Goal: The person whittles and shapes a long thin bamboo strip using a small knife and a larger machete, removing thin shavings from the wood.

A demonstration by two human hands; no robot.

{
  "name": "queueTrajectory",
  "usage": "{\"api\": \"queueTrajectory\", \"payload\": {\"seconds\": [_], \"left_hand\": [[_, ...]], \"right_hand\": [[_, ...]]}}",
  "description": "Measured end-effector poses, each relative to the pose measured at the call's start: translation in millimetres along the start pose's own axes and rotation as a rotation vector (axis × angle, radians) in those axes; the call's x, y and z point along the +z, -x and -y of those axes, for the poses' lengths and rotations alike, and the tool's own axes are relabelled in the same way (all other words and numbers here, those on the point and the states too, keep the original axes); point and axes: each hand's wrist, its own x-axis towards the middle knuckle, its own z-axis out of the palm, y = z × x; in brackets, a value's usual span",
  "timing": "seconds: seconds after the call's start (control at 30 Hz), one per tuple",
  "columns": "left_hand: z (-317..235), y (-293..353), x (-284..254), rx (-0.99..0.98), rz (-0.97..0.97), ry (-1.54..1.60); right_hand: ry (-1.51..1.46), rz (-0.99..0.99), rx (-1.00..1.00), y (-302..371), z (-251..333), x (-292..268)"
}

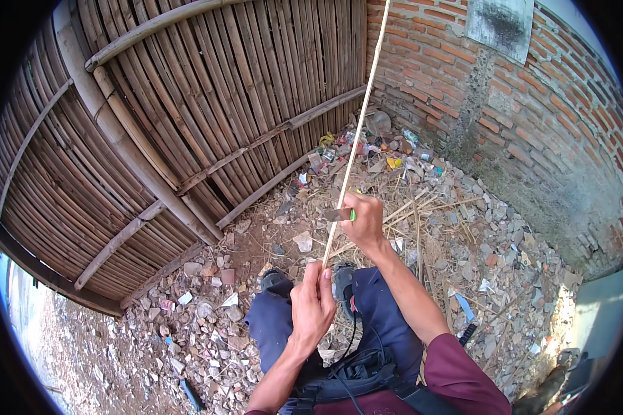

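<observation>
A long, thin, pale bamboo strip (360, 124) rises from my lap and runs up past the top edge of the view. My left hand (311, 303) is closed round its lower end, thumb and fingers pinching it between my knees. Higher up, my right hand (365, 220) grips a small knife (336, 215) with a bright green handle, which mostly disappears inside the fist. The short, dark blade lies across the strip and appears to touch it. Whether the right fingers also press on the strip is hard to see.
A bamboo slat wall (256, 76) stands left and ahead, meeting a brick wall (429, 69) on the right. Stones and litter cover the ground, with thin bamboo scraps (422, 214) beyond my feet. A dark tube-like object (191, 395) lies at lower left.
</observation>
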Motion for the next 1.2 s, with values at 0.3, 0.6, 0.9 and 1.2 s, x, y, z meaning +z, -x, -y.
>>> {"api": "queueTrajectory", "payload": {"seconds": [0.3, 0.6, 0.9, 1.2], "left_hand": [[0.6, 14.4, 0.1, -0.042, -0.004, 0.019], [17.3, 60.4, -15.4, -0.113, 0.075, -0.001], [38.1, 119.3, -41.1, -0.161, 0.134, -0.067], [37.3, 135.4, -63.3, -0.168, 0.131, -0.144]], "right_hand": [[0.064, -0.048, 0.020, -1.3, -17.5, 9.4], [0.084, -0.170, 0.162, -22.6, -46.9, 5.3], [0.121, -0.310, 0.274, -31.9, -65.1, -9.0], [0.245, -0.254, 0.247, -30.0, -83.5, -1.7]]}}
